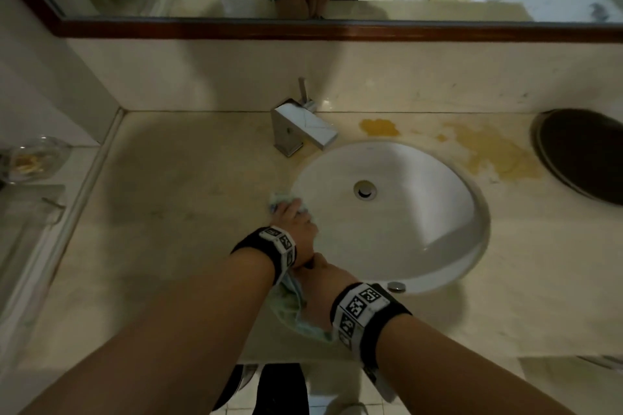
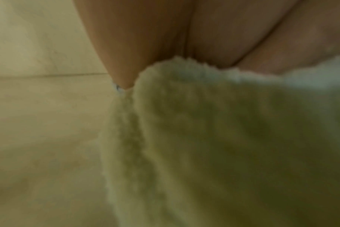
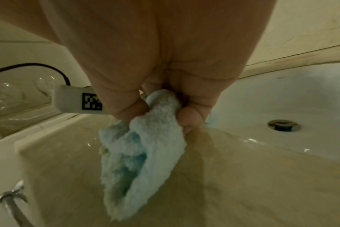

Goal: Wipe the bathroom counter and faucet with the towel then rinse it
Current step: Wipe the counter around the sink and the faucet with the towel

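A fluffy light blue towel (image 1: pixel 280 201) lies on the beige counter (image 1: pixel 185 195) at the left rim of the white sink (image 1: pixel 435 212). My left hand (image 1: pixel 297 216) presses one end of it down with straight fingers (image 2: pixel 165 38); the towel (image 2: pixel 223 138) bulges up in front of them. My right hand (image 1: pixel 320 274), nearer the counter's front edge, grips the other end, and the fingers (image 3: pixel 190 116) curl round the bunched towel (image 3: pixel 142 153). The square chrome faucet (image 1: pixel 300 126) stands behind the sink, clear of both hands.
Yellow stains (image 1: pixel 495 153) mark the counter right of the faucet. A dark round opening (image 1: pixel 583 155) sits at the far right. A glass dish (image 1: pixel 30 158) rests on the ledge at left. A wood-framed mirror (image 1: pixel 337 29) runs along the back wall. The sink drain (image 3: pixel 283 127) is shut.
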Tool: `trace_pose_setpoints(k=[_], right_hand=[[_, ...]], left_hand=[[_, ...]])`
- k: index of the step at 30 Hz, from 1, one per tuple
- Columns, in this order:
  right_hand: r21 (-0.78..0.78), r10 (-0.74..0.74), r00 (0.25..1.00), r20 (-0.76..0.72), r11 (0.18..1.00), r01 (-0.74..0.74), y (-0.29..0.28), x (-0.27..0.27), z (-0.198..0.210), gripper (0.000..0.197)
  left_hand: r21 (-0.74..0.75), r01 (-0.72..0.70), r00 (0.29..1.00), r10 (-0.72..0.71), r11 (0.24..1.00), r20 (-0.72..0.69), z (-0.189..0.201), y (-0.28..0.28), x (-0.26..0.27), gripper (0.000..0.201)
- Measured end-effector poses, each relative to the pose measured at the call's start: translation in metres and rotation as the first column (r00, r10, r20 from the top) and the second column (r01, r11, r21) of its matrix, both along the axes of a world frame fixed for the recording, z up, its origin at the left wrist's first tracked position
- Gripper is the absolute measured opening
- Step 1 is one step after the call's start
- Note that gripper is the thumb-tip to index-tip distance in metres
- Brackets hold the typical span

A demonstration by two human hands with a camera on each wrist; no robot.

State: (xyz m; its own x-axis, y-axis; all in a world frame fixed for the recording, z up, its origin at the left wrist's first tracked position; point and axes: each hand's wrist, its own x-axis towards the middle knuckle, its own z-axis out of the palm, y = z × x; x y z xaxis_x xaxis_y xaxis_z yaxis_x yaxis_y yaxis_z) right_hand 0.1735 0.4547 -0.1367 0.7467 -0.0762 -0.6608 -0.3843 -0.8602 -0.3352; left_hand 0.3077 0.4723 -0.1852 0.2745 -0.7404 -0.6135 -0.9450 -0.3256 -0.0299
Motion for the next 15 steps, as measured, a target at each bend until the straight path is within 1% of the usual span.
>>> trace_pose_setpoints(k=[2,4,6,7,9,10,12,13,15], right_hand=[[-0.021,0.035,0.999,-0.012,0.999,-0.035,-0.002,-0.013,-0.001,0.043],[-0.015,0.057,0.997,-0.049,0.998,-0.058,-0.011,-0.024,0.004,0.041],[0.006,0.057,0.996,-0.076,0.998,-0.056,-0.029,-0.036,0.016,0.045],[0.021,0.05,0.995,-0.091,0.999,-0.048,-0.042,-0.042,0.022,0.048],[0.005,-0.039,0.994,-0.099,0.999,0.04,-0.067,-0.051,0.036,0.049],[-0.012,-0.1,0.992,-0.083,0.995,0.099,-0.079,-0.055,0.047,0.048],[-0.025,-0.223,0.975,-0.024,0.975,0.222,-0.098,-0.056,0.062,0.046],[-0.017,-0.279,0.96,0.01,0.96,0.279,-0.104,-0.055,0.072,0.046],[0.008,-0.344,0.935,0.09,0.939,0.345,-0.111,-0.049,0.087,0.042]], left_hand=[[0.043,0.028,0.999,-0.026,0.999,-0.045,0.004,0.001,-0.014,0.047],[0.045,0.025,0.992,-0.019,0.999,-0.122,0.011,0.003,-0.025,0.045],[0.02,-0.056,0.965,0.059,0.998,-0.255,0.019,0.006,-0.036,0.039],[0.015,-0.112,0.938,0.111,0.994,-0.328,0.024,0.008,-0.04,0.035],[-0.018,-0.24,0.872,0.207,0.971,-0.444,0.032,0.009,-0.045,0.029],[-0.056,-0.32,0.835,0.254,0.946,-0.488,0.038,0.01,-0.045,0.032],[-0.111,-0.495,0.747,0.357,0.862,-0.561,0.053,0.014,-0.042,0.047],[-0.12,-0.567,0.704,0.404,0.815,-0.584,0.061,0.017,-0.04,0.054],[-0.118,-0.68,0.614,0.474,0.724,-0.632,0.076,0.025,-0.033,0.058]])
